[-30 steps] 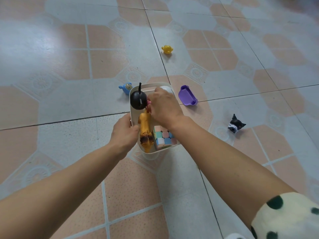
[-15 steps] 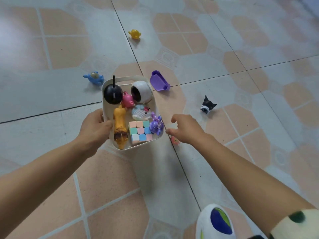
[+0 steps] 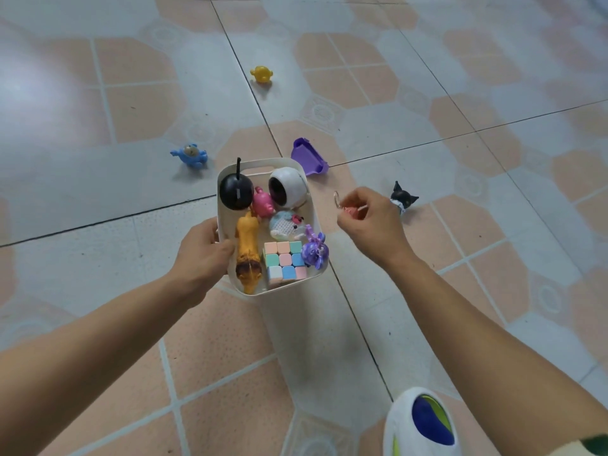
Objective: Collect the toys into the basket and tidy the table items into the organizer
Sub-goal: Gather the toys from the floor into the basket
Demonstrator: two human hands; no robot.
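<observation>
Fingers [image 3: 357, 219] of your right hand [image 3: 373, 227] are clamped on a small pink keyring toy [image 3: 349, 209], with its metal ring sticking up. Just left of them is the basket [image 3: 314, 209]. Your left hand [image 3: 200, 255] grips its far wall, thumb over the rim. Carry the toy left until it is fully above the basket and let go only then, so the ring does not catch the rim. Just beyond your fingers waits the black cat figure [image 3: 403, 199]. Farther away are the purple scoop [image 3: 309, 158], the blue bear [image 3: 190, 155] and the yellow toy [image 3: 261, 74].

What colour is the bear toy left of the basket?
The bear toy is blue; head view.
</observation>
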